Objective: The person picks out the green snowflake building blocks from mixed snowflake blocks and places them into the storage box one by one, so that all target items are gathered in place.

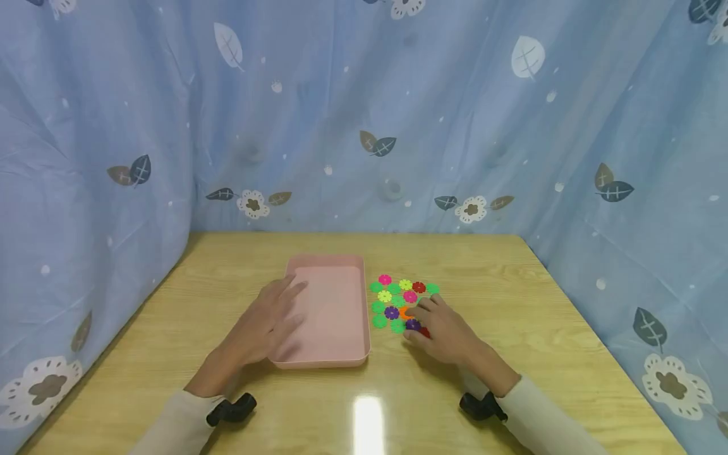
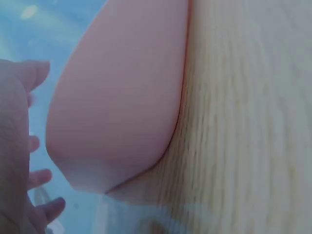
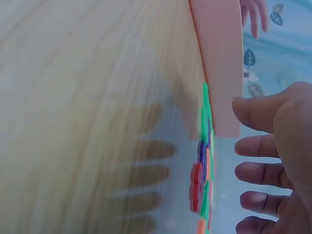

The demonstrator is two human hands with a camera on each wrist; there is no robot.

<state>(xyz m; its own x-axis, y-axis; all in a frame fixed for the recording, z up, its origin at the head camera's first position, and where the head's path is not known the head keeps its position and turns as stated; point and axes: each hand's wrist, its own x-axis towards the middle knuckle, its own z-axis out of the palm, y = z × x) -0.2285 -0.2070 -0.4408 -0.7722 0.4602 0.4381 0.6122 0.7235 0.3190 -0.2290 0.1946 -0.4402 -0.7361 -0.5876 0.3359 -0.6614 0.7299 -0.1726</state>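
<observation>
A shallow pink tray (image 1: 332, 309) lies on the wooden table, with nothing visible inside it. Over its left rim hovers my left hand (image 1: 264, 319), fingers spread and relaxed, holding nothing. To the right of the tray lies a flat cluster of flower-shaped plastic discs in green, yellow, pink, red, purple and orange, among them a purple disc (image 1: 391, 313) and a pink disc (image 1: 410, 296). My right hand (image 1: 446, 328) is above the cluster's right side and hides part of it. In the right wrist view its loosely bent fingers stand apart from the discs (image 3: 196, 187).
The light wooden table (image 1: 500, 284) reaches back to a blue curtain (image 1: 341, 114) with leaf and flower prints, which also hangs along both sides. A bright light reflection shows at the table's front. Black straps with camera mounts (image 1: 232, 409) sit on both wrists.
</observation>
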